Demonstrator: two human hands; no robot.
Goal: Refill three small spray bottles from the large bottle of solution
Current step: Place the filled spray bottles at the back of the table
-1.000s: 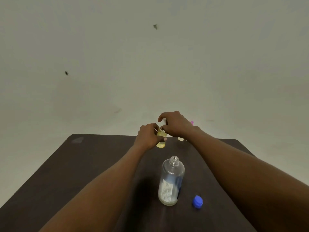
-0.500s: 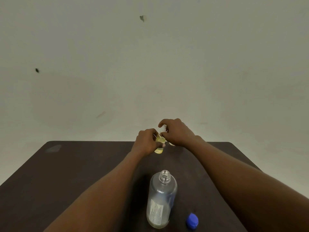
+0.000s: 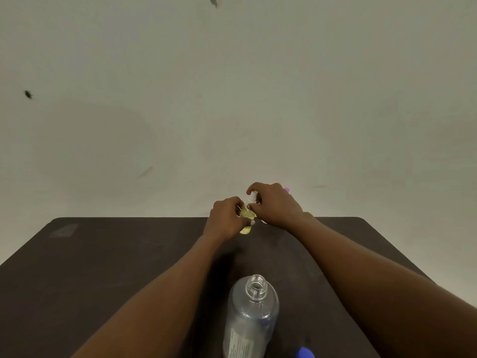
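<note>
At table's far edge, L hand [image 3: 225, 218] grips small spray bottle [image 3: 246, 221], R hand [image 3: 275, 204] its top.

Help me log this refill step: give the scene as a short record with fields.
left hand: holds the small bottle by its body
right hand: pinches the spray top
small bottle: upright, yellowish liquid inside
big bottle: upright, uncapped, nearest the camera
cap: blue, on the table right of the big bottle
pink item: mostly hidden behind the right hand, cannot tell what it is
</note>
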